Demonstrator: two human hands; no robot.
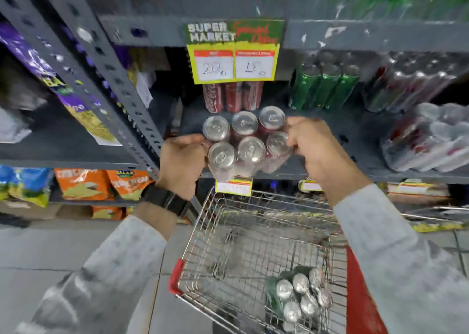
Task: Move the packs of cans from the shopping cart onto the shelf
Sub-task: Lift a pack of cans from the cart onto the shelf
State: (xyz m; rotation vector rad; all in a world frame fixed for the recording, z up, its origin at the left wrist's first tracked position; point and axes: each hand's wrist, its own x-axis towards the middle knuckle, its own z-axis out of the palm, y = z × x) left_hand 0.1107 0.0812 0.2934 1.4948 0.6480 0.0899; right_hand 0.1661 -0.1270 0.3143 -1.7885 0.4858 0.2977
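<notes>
A shrink-wrapped pack of red cans (245, 141), silver tops up, is at the front edge of the grey shelf (355, 174). My left hand (181, 163) grips its left side and my right hand (317, 148) grips its right side. I cannot tell whether the pack rests on the shelf or hangs just above it. Below, the wire shopping cart (253, 232) holds a pack of green cans (299, 293) in its near right corner.
Red cans (232, 97) stand behind the held pack under a price sign (233, 52). Green cans (322, 87) and wrapped packs (426, 135) fill the shelf's right part. A slanted grey upright (114, 80) stands left, with snack bags (101, 184) beyond.
</notes>
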